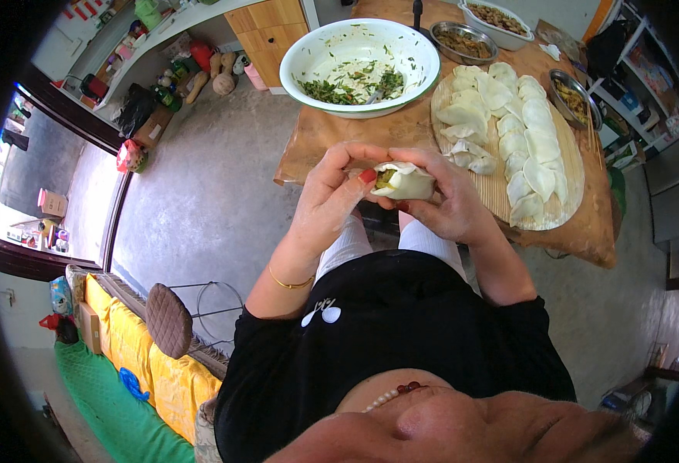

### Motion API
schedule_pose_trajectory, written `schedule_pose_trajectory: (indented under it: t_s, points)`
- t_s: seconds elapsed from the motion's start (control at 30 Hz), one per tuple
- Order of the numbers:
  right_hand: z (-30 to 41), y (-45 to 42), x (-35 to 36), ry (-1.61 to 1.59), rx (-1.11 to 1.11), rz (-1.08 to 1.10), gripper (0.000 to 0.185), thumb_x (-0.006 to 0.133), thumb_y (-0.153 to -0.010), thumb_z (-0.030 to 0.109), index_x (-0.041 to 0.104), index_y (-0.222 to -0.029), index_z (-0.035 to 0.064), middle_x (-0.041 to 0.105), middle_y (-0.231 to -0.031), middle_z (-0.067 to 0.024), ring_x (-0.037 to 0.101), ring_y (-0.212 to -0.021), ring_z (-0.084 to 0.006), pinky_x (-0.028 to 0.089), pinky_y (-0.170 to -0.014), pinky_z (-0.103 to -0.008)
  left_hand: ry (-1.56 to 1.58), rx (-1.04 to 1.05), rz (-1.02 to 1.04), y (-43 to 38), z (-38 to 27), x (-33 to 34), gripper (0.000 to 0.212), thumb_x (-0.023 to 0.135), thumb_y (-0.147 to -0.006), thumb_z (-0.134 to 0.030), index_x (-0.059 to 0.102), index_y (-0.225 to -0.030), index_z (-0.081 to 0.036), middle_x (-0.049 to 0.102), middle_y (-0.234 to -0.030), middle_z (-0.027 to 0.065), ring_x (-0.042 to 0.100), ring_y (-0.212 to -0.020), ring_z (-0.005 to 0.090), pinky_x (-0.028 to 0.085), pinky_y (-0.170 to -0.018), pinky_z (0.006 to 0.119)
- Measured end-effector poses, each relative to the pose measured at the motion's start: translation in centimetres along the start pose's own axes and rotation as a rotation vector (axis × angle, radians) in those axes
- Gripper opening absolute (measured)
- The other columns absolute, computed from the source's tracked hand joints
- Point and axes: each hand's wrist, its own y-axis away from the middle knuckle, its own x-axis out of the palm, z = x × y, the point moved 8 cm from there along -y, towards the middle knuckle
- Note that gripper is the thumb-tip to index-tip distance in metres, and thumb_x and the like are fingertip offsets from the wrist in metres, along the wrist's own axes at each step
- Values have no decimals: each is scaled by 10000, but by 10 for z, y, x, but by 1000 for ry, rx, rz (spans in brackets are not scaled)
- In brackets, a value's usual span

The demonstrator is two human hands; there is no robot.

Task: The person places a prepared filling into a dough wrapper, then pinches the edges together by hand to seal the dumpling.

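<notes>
A partly folded dumpling point(407, 180), with greenish filling showing at its left end, is held between my two hands above the table's near edge. My left hand point(339, 188) pinches its left end with thumb and fingers; my right hand point(444, 194) cups its right side. Right of my hands, rows of folded dumplings point(539, 136) lie on a round ribbed board point(568, 173). Beyond my hands stands a large white enamel basin point(310, 63) with chopped greens point(330, 92) and the handle of a utensil inside.
On the brown-covered table point(316, 133) are two metal bowls of food point(461, 43) point(570, 98), chopsticks point(591, 130) and a white dish of brown food point(498, 20). A round-seated stool point(168, 320) stands at the lower left, beside a yellow-covered sofa point(168, 382).
</notes>
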Motion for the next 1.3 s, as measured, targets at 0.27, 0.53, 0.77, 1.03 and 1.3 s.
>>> schedule_pose_trajectory:
  t_s: [0.27, 0.53, 0.77, 1.03, 1.3]
  points:
    - [18, -1, 0, 233, -166, 5, 538, 681, -672, 55, 518, -1185, 38, 586, -1020, -133, 577, -898, -283, 460, -769, -325, -158, -75, 61, -2, 5, -8, 166, 541, -827, 8, 521, -991, 8, 595, -833, 55, 528, -636, 65, 439, -571, 199]
    - [16, 0, -2, 172, -126, -10, 571, 698, -662, 21, 504, -1197, 66, 575, -1043, -142, 563, -929, -322, 449, -798, -370, -505, 5, -32, -3, 0, -9, 148, 562, -814, 18, 553, -961, 26, 553, -824, 33, 546, -621, 73, 449, -567, 210]
    - [13, -3, -9, 87, -70, -65, 547, 696, -681, 25, 512, -1193, 72, 580, -1061, -129, 569, -962, -292, 455, -822, -346, -471, 307, 37, 7, -27, 9, 304, 620, -769, 27, 587, -1069, -6, 518, -857, 49, 545, -754, 112, 454, -663, 228]
    - [17, -5, -6, 114, -82, -42, 534, 711, -681, 66, 521, -1180, 86, 583, -1029, -124, 565, -921, -296, 448, -790, -362, -781, 431, -12, 9, -34, 3, 283, 670, -725, 7, 650, -1002, -47, 552, -781, 45, 525, -712, 155, 434, -631, 253]
    - [14, -2, -3, 100, -58, -26, 536, 696, -666, 57, 527, -1174, 84, 585, -969, -116, 565, -858, -291, 447, -757, -358, -829, 470, 19, 10, -27, 6, 150, 625, -777, -14, 617, -924, -42, 554, -799, 76, 532, -741, 214, 435, -670, 311]
